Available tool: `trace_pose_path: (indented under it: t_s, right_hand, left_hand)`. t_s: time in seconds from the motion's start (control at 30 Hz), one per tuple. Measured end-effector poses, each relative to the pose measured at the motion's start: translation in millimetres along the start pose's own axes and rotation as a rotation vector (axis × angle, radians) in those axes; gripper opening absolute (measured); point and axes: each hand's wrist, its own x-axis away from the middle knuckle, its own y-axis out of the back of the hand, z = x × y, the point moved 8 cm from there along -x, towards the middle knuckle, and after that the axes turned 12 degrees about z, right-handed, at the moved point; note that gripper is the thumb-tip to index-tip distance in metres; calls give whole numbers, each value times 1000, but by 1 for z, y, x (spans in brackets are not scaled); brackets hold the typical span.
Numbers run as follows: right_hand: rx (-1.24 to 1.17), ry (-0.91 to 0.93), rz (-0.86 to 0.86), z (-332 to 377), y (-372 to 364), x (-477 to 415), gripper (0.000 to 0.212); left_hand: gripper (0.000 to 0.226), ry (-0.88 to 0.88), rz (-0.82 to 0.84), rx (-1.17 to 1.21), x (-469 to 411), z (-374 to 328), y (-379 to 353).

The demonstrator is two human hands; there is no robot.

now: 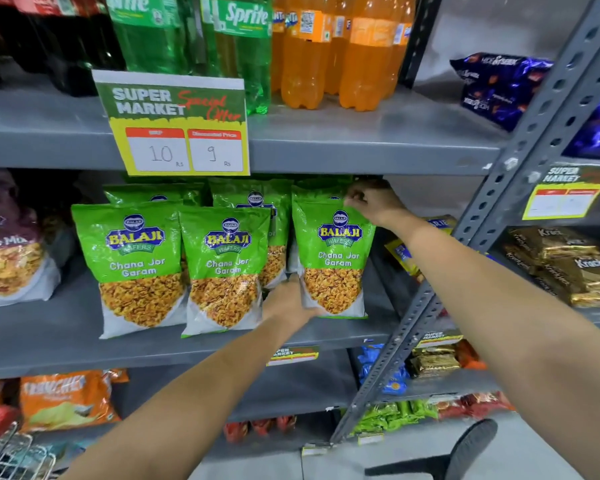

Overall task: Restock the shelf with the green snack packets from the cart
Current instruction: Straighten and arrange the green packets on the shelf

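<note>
Several green Balaji snack packets stand upright on the grey middle shelf (66,337). The rightmost front packet (335,268) is held by both hands. My right hand (371,202) pinches its top right corner. My left hand (288,299) grips its lower left edge, fingers tucked beside the bag. Two more front packets, the left one (132,268) and the middle one (224,271), stand to the left, with further packets behind them. A corner of the wire cart (4,452) shows at the bottom left.
A price sign (177,126) hangs from the upper shelf, which carries soda bottles (326,57). A maroon snack bag (7,244) stands at the far left. The slotted grey upright (482,216) runs diagonally on the right, with biscuit packs (565,261) beyond it. Orange chip bags (63,396) lie on the shelf below.
</note>
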Motion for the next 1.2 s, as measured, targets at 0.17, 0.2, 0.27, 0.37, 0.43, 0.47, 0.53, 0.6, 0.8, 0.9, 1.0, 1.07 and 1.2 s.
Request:
trace_pose_path:
  t_s: [0.17, 0.2, 0.27, 0.37, 0.43, 0.47, 0.53, 0.6, 0.8, 0.9, 1.0, 1.07, 1.2]
  right_hand:
    - [-80, -11, -101, -8, 0, 19, 16]
    - [-114, -2, -194, -10, 1, 31, 16]
    - [-192, -41, -415, -21, -2, 63, 22]
    - [-446, -210, -596, -37, -47, 114, 60]
    - [-592, -332, -515, -37, -97, 135, 99]
    - [-640, -391, -449, -36, -121, 142, 116]
    - [-699, -475, -356, -29, -155, 151, 137]
    - [-697, -514, -332, -23, -169, 151, 143]
    - [-664, -554, -340, -19, -176, 143, 144]
    - [-670, -539, -360, -18, -176, 146, 142]
    - [-675, -537, -364, -19, -176, 146, 141]
    - [-668, -529, -362, -19, -174, 146, 141]
    - [-674, -529, -345, -20, -175, 146, 141]
  left_hand:
    - [91, -19, 42, 5, -8, -6, -10]
    - [91, -23, 69, -15, -10, -5, -7]
    - [81, -60, 71, 97, -16, -4, 13]
    - [64, -110, -126, 284, -31, -2, 77]
    - [50, -145, -260, 300, -40, -4, 119]
    - [44, -160, -285, 319, -43, -7, 134]
    - [35, -180, -237, 438, -54, -10, 147]
    - [26, -187, -175, 523, -59, -14, 148]
    - [23, -190, -267, 489, -58, -17, 158]
    - [24, -132, -289, 365, -62, -15, 173]
    - [34, -156, -151, 354, -64, -19, 159]
    - [42, -190, -70, 430, -65, -22, 141]
    - [44, -204, -112, 607, -70, -17, 136]
